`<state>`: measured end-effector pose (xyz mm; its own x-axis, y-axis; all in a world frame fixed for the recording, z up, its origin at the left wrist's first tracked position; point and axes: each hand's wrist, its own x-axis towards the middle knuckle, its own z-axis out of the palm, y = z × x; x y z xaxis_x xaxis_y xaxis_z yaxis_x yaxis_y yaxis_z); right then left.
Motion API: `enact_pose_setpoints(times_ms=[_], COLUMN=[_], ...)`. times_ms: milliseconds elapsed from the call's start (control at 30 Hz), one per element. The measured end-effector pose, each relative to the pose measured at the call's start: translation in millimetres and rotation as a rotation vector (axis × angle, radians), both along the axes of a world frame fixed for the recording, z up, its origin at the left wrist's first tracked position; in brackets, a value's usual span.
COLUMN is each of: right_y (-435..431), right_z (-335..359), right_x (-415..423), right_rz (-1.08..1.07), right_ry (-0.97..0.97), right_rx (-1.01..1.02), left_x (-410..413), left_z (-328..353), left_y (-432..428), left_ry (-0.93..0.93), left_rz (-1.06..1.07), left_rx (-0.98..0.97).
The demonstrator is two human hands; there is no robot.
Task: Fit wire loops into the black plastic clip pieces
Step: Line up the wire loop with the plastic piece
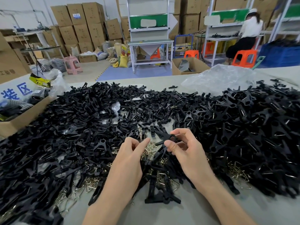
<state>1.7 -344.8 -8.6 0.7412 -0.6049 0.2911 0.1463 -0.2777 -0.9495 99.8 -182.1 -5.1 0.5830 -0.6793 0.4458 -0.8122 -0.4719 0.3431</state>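
Hundreds of black clip pieces are heaped right across your grey table, edge to edge, so that's basically the whole view. The heap on your right side shows little bits of silver wire poking out of a lot of the pieces, while the left side looks mostly plain black.

At the back right a crumpled clear plastic bag lies on the table, touching the far edge of the heap. An open cardboard box sits at your left, butted up against the pile, with some grey and black stuff inside.

Your two hands are close together over the middle of the table, but not touching. Your right hand has one clip piece pinched between thumb and fingers, lifted just above the pile, its round eye end by your fingertips and its legs pointing left and down. Your left hand is just beside it, index finger reaching toward that clip, the other fingers curled in. Can't tell if it's got anything in it.

Loose wire loops lie scattered on the table right under and between your hands, with more mixed in among the black pieces near you.
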Motion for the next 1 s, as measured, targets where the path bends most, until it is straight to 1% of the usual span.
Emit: enact_pose_setpoints(times_ms=[67,167,200,267,333,433,500,600,933,1000], right_y=[0.6,1.2,1.3,1.0,0.8,1.4,2.9,5.3,7.6,8.9], right_z=[1.1,3.1,3.9,5.3,7.3,10.9,12.6,13.6,12.4,11.3], right_x=[0.2,-0.6,-1.1,-2.5,-4.1,-5.7,-6.3,-6.3,-5.4,-4.8], right_rz=[0.006,0.014,0.019,0.032,0.051,0.108,0.151,0.178,0.182,0.175], right_ry=[0.004,-0.004,-0.006,-0.008,-0.002,0.013,0.018,0.025,0.084,0.091], right_rx=[0.004,0.014,0.016,0.023,0.03,0.046,0.065,0.068,0.049,0.04], left_x=[-1.8,-1.8,-2.7,-5.8,-8.5,-8.6,-8.8,-10.4,-10.4,-12.6], left_z=[1.7,5.8,7.3,11.1,15.2,19.6,19.6,18.2,16.9,16.7], left_y=[-1.4,-2.4,-3.0,-3.1,-3.0,-4.2,-5.3,-8.1,-9.9,-11.6], left_ry=[0.003,-0.011,0.019,0.131,0.282,0.506,0.618,0.71,0.831,0.85], left_rz=[-0.016,-0.027,-0.027,-0.009,0.024,0.058,0.044,0.041,0.084,0.085], left_rx=[-0.035,-0.162,-0.21,-0.32,-0.44,-0.558,-0.596,-0.63,-0.759,-0.757])
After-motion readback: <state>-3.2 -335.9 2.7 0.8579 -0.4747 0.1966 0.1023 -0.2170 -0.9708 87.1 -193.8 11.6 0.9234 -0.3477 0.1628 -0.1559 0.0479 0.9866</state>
